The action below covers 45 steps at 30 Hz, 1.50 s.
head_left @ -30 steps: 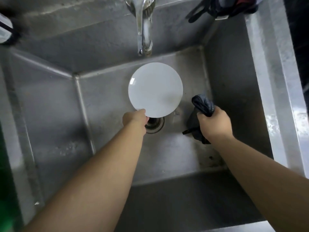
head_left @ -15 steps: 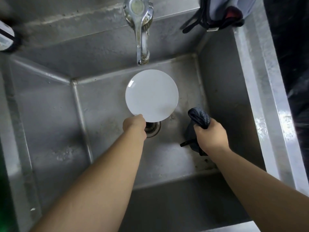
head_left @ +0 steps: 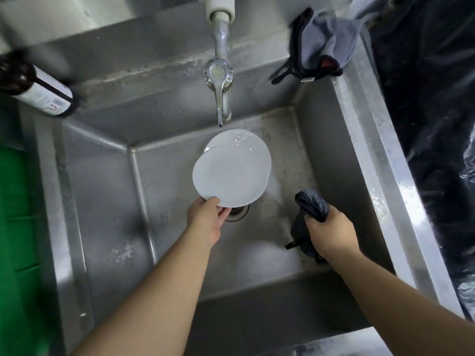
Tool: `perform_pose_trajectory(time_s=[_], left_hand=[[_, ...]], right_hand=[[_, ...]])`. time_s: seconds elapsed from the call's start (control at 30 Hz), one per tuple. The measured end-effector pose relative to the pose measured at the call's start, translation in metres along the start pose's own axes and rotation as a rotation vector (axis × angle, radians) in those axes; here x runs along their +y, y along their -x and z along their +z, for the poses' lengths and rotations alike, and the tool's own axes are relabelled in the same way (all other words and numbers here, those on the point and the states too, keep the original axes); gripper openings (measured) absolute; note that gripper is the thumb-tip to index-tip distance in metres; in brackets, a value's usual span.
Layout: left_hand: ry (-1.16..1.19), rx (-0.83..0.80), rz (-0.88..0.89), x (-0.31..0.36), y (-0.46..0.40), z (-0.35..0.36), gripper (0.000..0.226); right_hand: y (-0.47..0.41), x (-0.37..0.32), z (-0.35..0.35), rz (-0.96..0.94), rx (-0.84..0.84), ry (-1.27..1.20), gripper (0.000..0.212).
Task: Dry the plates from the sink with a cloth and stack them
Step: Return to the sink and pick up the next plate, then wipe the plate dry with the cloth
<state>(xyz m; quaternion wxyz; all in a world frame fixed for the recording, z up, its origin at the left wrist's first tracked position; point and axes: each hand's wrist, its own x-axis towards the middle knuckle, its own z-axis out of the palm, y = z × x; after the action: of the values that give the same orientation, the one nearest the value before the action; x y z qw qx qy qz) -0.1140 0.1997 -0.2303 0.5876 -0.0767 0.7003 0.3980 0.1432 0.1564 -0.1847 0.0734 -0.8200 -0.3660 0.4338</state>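
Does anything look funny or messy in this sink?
Nothing is broken. A brown bottle lies on its side on the sink's back ledge, and water drops sit on the second plate under the lifted one.

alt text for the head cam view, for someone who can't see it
Over a steel sink, the left hand grips a white plate by its near rim, a second plate behind it. The right hand clutches a dark cloth beside it, below the tap.
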Motion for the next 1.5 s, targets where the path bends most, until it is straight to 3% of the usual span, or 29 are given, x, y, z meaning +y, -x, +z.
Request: perform_pose_trajectory(time_s=[0.33, 0.4, 0.53, 0.63, 0.87, 1.07, 1.13, 1.23, 1.37, 1.5], left_hand=[[-0.105, -0.054, 0.061, 0.021, 0.075, -0.050, 0.021], [-0.096, -0.094, 0.077, 0.023, 0.099, -0.066, 0.027], [-0.040, -0.198, 0.091, 0.030, 0.149, -0.096, 0.048], [0.013, -0.259, 0.113, 0.037, 0.188, -0.111, 0.046], [0.016, -0.381, 0.232, 0.054, 0.268, -0.119, 0.052], [-0.003, -0.499, 0.362, 0.054, 0.341, -0.093, 0.055], [0.000, -0.546, 0.411, 0.053, 0.365, -0.079, 0.049], [-0.046, -0.564, 0.491, 0.050, 0.392, -0.064, 0.046], [-0.022, -0.561, 0.517, 0.045, 0.410, -0.057, 0.056], [0.051, -0.550, 0.560, 0.046, 0.422, -0.050, 0.060]], right_hand=[[0.076, -0.016, -0.029, -0.059, -0.043, -0.054, 0.006], [0.097, -0.021, -0.035, -0.068, -0.069, -0.082, 0.001], [0.140, -0.036, -0.048, -0.111, -0.106, -0.214, 0.011], [0.168, -0.053, -0.060, -0.174, -0.132, -0.262, 0.010], [0.226, -0.123, -0.093, -0.522, -0.156, -0.163, 0.031], [0.250, -0.158, -0.120, -1.026, -0.262, 0.167, 0.062], [0.259, -0.160, -0.127, -1.104, -0.329, 0.278, 0.071], [0.270, -0.159, -0.137, -1.177, -0.370, 0.201, 0.070], [0.266, -0.173, -0.147, -1.322, -0.186, 0.227, 0.061], [0.252, -0.201, -0.157, -1.282, -0.065, 0.187, 0.057]])
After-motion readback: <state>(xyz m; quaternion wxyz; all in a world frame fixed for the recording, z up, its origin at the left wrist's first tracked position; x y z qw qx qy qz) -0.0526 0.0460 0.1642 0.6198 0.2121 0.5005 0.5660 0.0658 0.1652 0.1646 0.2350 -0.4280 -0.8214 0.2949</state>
